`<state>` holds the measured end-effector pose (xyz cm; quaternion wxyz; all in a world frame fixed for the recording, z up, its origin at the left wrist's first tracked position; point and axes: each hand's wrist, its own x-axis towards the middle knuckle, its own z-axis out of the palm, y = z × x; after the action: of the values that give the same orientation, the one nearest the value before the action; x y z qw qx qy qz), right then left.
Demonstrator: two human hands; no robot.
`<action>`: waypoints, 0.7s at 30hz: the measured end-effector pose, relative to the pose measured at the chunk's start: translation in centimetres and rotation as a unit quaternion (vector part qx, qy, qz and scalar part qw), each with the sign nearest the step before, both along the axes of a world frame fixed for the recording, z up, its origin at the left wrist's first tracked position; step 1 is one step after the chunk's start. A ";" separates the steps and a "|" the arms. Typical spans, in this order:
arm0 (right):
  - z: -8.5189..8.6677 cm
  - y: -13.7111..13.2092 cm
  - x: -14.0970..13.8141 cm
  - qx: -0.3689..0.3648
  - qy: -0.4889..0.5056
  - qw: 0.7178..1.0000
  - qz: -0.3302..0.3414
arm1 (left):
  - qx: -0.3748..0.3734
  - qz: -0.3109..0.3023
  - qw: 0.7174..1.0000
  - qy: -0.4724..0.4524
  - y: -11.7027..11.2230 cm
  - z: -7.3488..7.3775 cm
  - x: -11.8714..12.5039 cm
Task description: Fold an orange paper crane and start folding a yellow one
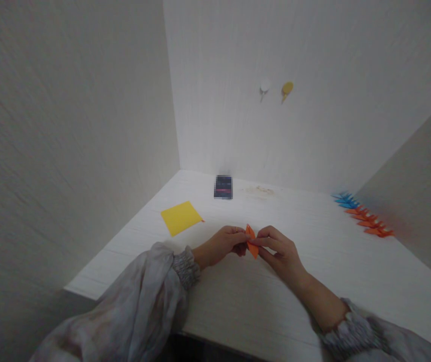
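A small folded orange paper piece [252, 242] is pinched between both hands just above the white table [238, 296]. My left hand [225, 244] grips its left side with closed fingers. My right hand [279, 251] pinches its right side with thumb and forefinger. Both wrists come out of loose grey sleeves. A flat yellow paper square [181, 217] lies on the table to the left of my hands.
A row of folded paper pieces, blue [345, 200] at the far end and orange [371, 222] nearer, lines the right wall. A small dark box [223, 186] stands at the back. White walls enclose the table on three sides; two hooks [276, 89] hang on the back wall.
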<state>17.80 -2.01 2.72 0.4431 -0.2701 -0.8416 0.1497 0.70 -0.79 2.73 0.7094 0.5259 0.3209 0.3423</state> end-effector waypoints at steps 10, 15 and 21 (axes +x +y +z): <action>-0.3 0.3 -0.1 -0.145 0.090 0.985 -0.006 | 0.023 -0.024 0.999 0.013 0.2 -0.2 0.2; -0.6 0.4 -0.4 -0.240 0.131 0.962 0.013 | 0.040 -0.027 0.998 0.030 0.2 0.0 0.2; -0.9 0.2 -0.9 -0.369 0.223 0.901 0.042 | 0.062 -0.030 0.997 0.026 0.0 0.2 0.1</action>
<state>16.89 -1.86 1.84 0.4807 -0.3386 -0.6160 0.5243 0.80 -0.79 2.92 0.6764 0.5872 0.3016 0.3267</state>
